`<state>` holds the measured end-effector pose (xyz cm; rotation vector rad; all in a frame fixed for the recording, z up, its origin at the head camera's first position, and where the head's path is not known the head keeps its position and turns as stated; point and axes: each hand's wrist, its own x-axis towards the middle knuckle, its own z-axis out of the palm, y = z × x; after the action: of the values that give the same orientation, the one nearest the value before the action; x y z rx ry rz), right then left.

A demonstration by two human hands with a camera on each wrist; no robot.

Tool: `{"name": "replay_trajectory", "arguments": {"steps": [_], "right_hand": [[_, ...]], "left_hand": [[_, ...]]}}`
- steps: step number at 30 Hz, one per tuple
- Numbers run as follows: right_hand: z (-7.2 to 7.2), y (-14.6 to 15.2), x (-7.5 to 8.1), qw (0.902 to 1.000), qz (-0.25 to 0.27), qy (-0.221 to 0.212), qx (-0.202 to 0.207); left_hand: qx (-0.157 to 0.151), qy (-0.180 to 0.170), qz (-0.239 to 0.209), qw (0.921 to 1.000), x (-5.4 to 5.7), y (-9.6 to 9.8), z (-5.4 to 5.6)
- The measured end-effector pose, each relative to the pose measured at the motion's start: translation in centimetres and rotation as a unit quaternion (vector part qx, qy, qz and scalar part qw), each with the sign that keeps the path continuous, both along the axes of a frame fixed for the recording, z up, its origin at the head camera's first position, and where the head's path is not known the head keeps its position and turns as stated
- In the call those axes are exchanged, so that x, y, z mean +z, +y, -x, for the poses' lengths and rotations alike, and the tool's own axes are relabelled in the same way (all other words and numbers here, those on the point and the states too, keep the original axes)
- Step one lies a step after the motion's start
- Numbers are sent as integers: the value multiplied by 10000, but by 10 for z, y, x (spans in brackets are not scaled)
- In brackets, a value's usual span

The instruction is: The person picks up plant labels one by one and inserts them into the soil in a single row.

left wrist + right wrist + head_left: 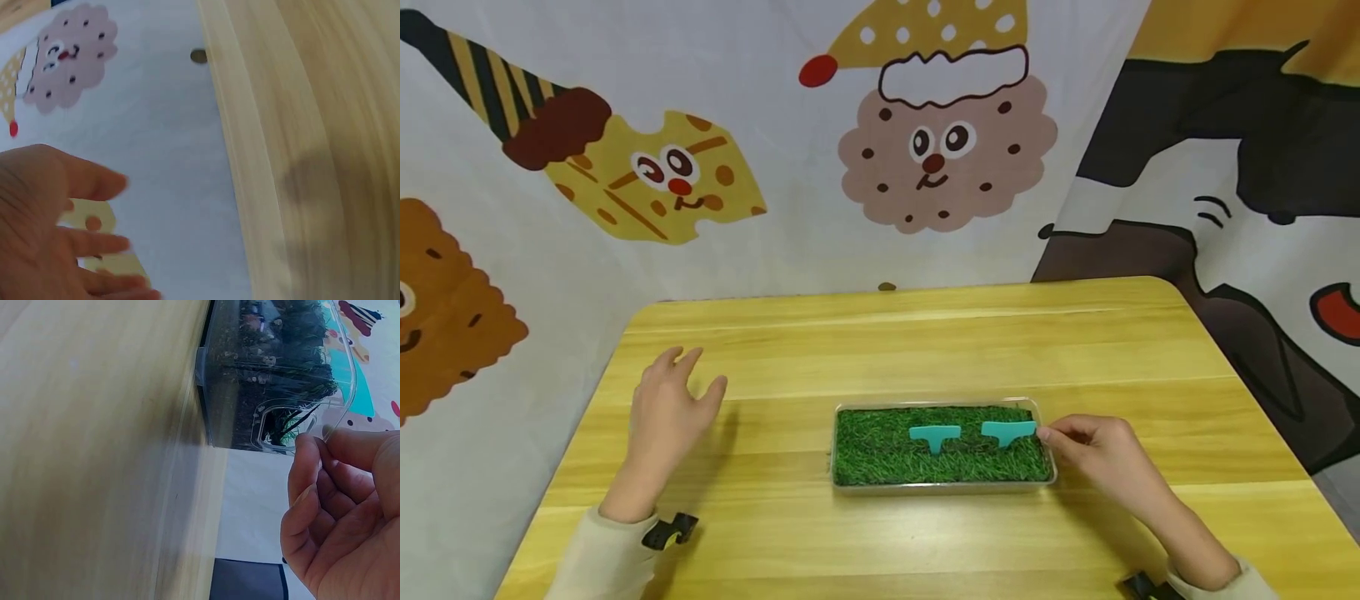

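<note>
Right hand: thumb and finger pinch box at right rim; it sits on table, two teal tags in its grass. Left hand hovers well left, fingers spread, holding nothing. We'd flag: pulling one end could slip the pinch or tilt everything, upsetting tags.

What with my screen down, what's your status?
Right hand pinching rim of clear plastic rectangular box. Left hand empty. Two teal T-shaped tags in green artificial turf. No obstruction seen.
</note>
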<state>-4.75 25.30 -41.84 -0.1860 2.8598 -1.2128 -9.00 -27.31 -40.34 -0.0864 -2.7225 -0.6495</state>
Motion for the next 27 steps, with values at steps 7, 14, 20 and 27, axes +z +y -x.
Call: {"name": "replay_trajectory", "arguments": {"steps": [7,14,20,27], "right_hand": [[0,0,0,10000,-22,24,27],[0,-1,0,10000,47,44,48],[-1,-1,-1,9999,79,76,64],[-2,0,0,9999,41,88,46]], "left_hand": [[549,-2102,500,9748,-8,-38,4],[764,-2835,773,9528,-14,-66,12],[977,-3285,816,9359,-11,-76,17],[1008,-3567,641,9265,-15,-73,18]]}}
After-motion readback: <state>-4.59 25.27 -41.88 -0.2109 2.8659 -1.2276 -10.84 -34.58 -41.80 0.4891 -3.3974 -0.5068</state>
